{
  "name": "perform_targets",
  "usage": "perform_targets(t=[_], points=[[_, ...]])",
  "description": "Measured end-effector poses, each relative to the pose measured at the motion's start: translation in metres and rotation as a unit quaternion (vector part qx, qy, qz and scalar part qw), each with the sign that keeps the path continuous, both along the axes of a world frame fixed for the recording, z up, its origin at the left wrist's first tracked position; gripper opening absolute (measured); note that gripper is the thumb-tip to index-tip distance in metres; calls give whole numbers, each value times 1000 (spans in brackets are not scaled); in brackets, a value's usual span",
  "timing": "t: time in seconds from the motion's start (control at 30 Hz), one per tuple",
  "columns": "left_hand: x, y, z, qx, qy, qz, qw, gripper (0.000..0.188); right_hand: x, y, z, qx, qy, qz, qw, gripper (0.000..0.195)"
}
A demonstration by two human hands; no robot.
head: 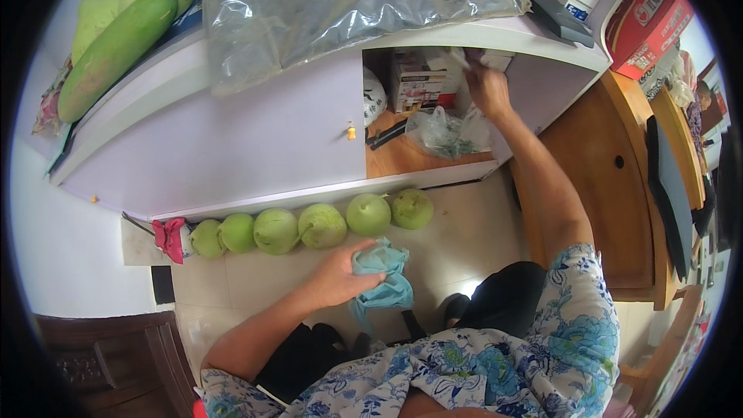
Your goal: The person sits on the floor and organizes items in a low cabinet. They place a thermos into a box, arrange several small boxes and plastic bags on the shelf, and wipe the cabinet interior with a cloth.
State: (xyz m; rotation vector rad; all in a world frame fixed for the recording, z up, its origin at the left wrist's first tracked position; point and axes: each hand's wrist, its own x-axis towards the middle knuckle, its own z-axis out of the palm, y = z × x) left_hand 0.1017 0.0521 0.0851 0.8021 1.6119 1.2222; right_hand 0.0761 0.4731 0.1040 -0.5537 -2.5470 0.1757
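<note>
A crumpled light-blue cloth [388, 278] is bunched in my left hand [348, 278], held above the tiled floor. My right hand [486, 90] reaches into the open side of a white cabinet [261, 133], near its upper right. A pale item at those fingers is blurred, so whether it is gripped is unclear. Inside, a printed cardboard box [426, 84] stands left of the hand. Below lies a clear plastic bag [438, 133] on the wooden shelf [395, 157], beside a black bar-shaped object [388, 134]. A white rounded object [374, 96] with dark writing is partly hidden by the cabinet panel.
Several round green gourds [322, 226] line the floor along the cabinet's base. On its top lie a plastic sheet [348, 6] and a long green gourd [119, 55]. To the right are a wooden cabinet [586, 186] and a red carton [647, 17]. Another person [695, 116] is far right.
</note>
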Motion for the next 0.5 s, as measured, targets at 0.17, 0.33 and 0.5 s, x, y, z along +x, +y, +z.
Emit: perform_targets(t=[0.17, 0.33, 0.5], points=[[-6, 11, 4, 0, -11, -27, 1000, 37, -71, 84, -15, 149, 54, -25, 987, 31], [-9, 7, -3, 9, -55, -1, 998, 32, -89, 81, -24, -56, 64, -54, 995, 31], [-16, 5, -4, -2, 7, -14, 1000, 37, -92, 82, -31, -36, 5, -36, 999, 31]])
